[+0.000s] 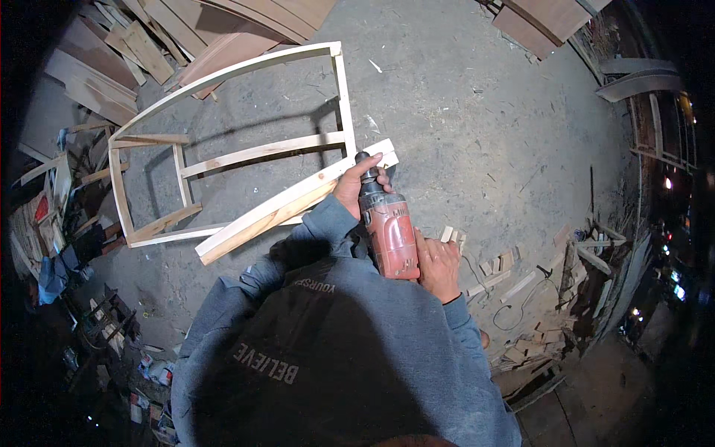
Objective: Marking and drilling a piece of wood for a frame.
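Observation:
A worn red power drill [391,237] with a black chuck is between my hands, its front end over a joint of pale timber. My left hand [354,188] is closed around the drill's front, just behind the tip. My right hand [439,262] is at the rear right side of the drill, fingers bent; its hold on the handle is partly hidden. Under the drill's tip runs a pale wooden beam [279,205], slanting down to the left. It crosses a wooden frame [261,155] with curved rails and crosspieces, which stands on the floor. The drill's bit is not visible.
Planks and boards [141,52] are stacked at the far left, with more boards [540,28] at the far right. Wood offcuts [532,344] and a thin cable [514,316] lie on the concrete floor [477,127] at the near right. Assorted clutter [56,253] lines the left side.

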The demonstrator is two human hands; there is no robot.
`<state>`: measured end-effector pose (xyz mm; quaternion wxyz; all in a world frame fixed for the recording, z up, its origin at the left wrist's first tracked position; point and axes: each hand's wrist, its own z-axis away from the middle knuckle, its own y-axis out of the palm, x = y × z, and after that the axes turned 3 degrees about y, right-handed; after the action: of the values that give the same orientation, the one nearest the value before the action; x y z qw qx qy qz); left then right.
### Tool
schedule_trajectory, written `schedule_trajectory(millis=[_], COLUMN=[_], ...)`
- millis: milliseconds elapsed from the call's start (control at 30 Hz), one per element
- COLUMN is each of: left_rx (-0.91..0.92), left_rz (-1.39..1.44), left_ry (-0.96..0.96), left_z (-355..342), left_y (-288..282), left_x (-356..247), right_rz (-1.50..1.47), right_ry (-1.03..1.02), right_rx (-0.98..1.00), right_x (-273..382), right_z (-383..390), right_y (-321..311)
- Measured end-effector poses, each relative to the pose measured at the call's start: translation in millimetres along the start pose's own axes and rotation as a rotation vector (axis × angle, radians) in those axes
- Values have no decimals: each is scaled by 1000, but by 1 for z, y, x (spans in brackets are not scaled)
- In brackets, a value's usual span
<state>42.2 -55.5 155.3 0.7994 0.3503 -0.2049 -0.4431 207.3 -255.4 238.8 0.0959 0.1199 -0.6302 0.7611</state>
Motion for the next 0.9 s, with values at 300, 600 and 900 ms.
schedule_trajectory(millis=[300, 600, 900], left_rx=[-235, -111, -323], left_rz=[97, 36, 24], left_ry=[14, -160, -152], left_z=[9, 9, -10], left_y=[-2, -5, -7], left_x=[17, 48, 43], right_rz=[-556, -506, -502], right_ry=[183, 365, 474], right_rx=[-119, 96, 284], right_x=[13, 39, 39], right_z=[12, 0, -29], right_y=[0, -85, -80])
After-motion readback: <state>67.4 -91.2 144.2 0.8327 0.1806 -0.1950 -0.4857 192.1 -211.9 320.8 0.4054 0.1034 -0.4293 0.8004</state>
